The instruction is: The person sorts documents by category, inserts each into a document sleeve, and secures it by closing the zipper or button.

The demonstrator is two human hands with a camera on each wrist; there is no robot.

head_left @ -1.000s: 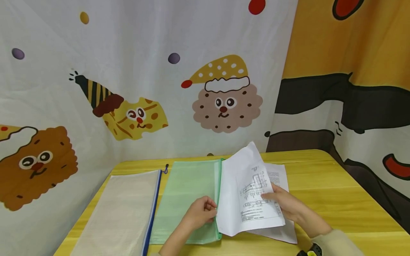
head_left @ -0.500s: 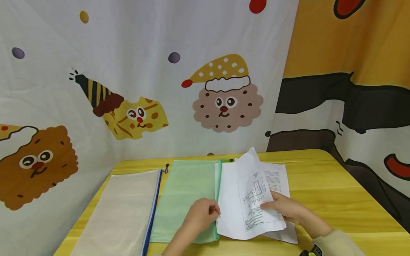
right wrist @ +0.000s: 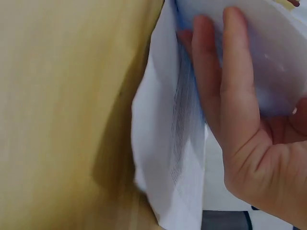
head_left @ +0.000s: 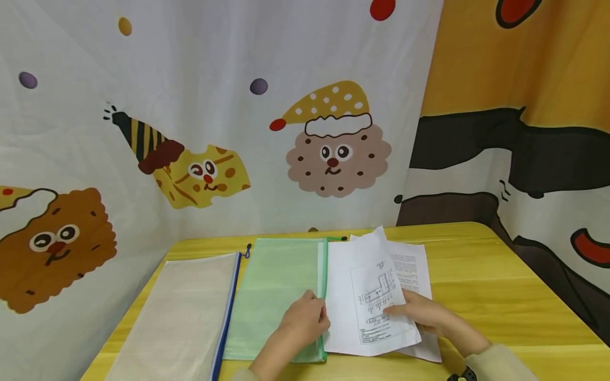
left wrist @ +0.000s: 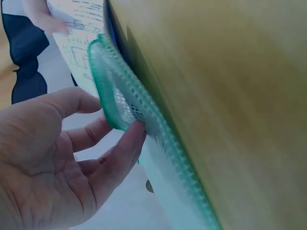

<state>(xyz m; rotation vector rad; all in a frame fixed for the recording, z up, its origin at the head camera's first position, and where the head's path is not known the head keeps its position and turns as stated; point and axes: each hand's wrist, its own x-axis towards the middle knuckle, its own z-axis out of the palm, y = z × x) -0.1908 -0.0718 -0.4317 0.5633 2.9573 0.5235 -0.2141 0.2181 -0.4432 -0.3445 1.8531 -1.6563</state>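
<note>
Just below the centre of the head view, the left hand [head_left: 305, 320] is pinching the zip edge of a green mesh pouch [head_left: 276, 275] between thumb and fingers, and the pouch is lying on the yellow table [head_left: 495, 280] at the lower centre of the frame. At lower right, the right hand [head_left: 424, 312] is gripping a printed sheet [head_left: 348, 301] with a line drawing, its thumb pressing on the front and its fingers reaching behind the paper. The sheet's left side is meeting the green zip; I cannot tell whether it is going inside. Another printed page [head_left: 411, 267] is showing from underneath. At lower left, a beige pouch [head_left: 178, 312] with a blue zip is lying beside the green one, while a cartoon curtain [head_left: 200, 69] is filling the upper frame.
</note>
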